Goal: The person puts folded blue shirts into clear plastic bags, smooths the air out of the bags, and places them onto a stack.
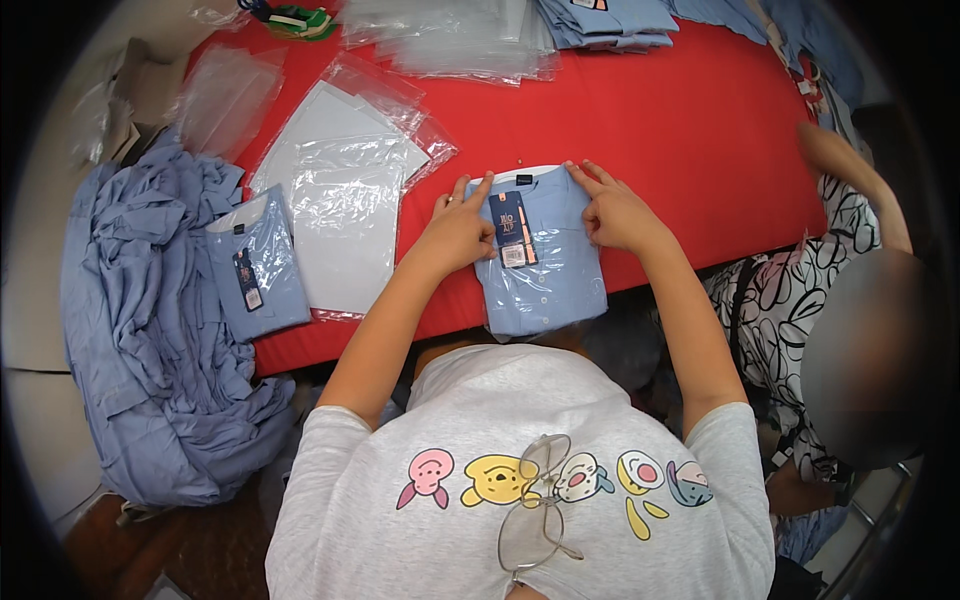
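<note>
A folded light-blue button-up shirt point(555, 280) in a clear plastic bag lies in front of me at the near edge of the red table. A dark hang tag point(511, 225) shows on its front, left of the buttons. My left hand point(462, 228) is closed at the shirt's upper left side, index finger stretched toward the top corner and thumb bent at the edge. At the upper right corner, my right hand point(612, 208) grips the other side, two fingers extended along the top and the rest curled. What exactly sits beneath the curled fingers is hidden.
Another bagged blue shirt point(262, 270) lies to the left, beside a big heap of blue garments point(140, 330). Clear bags with white sheets point(350, 220) are left of my hands. Farther back are empty bags point(450, 40) and folded shirts point(610, 22). A co-worker's arm point(860, 180) rests at right.
</note>
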The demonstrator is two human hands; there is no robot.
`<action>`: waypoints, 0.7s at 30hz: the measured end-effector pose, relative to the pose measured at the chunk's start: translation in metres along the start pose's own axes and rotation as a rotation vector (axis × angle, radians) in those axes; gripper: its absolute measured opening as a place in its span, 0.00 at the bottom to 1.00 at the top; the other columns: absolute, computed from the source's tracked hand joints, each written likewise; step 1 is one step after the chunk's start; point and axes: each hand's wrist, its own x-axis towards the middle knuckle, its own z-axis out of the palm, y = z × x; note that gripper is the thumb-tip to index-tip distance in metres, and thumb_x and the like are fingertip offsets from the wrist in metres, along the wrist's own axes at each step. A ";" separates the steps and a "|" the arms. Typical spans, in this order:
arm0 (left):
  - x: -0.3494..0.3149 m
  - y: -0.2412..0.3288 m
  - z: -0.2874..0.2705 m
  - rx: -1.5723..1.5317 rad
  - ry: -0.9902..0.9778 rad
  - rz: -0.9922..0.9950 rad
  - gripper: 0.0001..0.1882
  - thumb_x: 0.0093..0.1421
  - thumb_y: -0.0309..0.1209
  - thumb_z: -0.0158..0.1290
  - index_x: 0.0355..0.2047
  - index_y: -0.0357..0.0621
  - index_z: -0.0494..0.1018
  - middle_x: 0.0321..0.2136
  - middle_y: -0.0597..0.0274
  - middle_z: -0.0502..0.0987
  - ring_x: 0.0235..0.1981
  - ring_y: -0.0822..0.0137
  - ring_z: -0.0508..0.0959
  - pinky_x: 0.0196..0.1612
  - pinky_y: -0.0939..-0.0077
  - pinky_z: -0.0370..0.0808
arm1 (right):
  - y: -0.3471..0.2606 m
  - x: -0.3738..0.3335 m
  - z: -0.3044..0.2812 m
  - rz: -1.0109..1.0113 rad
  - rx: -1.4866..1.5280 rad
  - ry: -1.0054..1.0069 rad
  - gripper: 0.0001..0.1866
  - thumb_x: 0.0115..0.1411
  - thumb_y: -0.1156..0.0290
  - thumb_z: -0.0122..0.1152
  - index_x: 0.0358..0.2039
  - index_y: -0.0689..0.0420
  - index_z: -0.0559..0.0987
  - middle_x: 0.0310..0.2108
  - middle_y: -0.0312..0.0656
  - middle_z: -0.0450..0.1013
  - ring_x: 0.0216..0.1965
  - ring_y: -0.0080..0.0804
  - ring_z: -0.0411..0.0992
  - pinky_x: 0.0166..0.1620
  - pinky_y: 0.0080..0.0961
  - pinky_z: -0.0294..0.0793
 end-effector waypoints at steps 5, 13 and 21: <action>0.009 -0.011 0.003 0.004 0.018 -0.003 0.09 0.53 0.37 0.72 0.28 0.46 0.87 0.79 0.62 0.61 0.77 0.43 0.58 0.75 0.43 0.56 | 0.011 0.019 0.011 -0.046 -0.005 0.039 0.06 0.40 0.79 0.75 0.17 0.57 0.83 0.79 0.40 0.60 0.80 0.49 0.52 0.73 0.46 0.66; 0.045 -0.053 0.005 -0.359 0.081 -0.158 0.10 0.66 0.36 0.64 0.37 0.41 0.84 0.57 0.59 0.84 0.58 0.56 0.79 0.63 0.54 0.72 | 0.041 0.050 0.022 0.126 0.447 0.077 0.04 0.58 0.77 0.68 0.32 0.61 0.81 0.45 0.45 0.83 0.40 0.40 0.82 0.47 0.33 0.82; 0.009 -0.035 0.059 -0.629 0.822 -0.340 0.24 0.69 0.36 0.63 0.58 0.31 0.72 0.42 0.54 0.85 0.38 0.58 0.85 0.45 0.64 0.80 | 0.034 0.002 0.112 0.532 1.370 0.785 0.15 0.76 0.64 0.60 0.54 0.62 0.76 0.41 0.40 0.81 0.38 0.25 0.81 0.39 0.25 0.80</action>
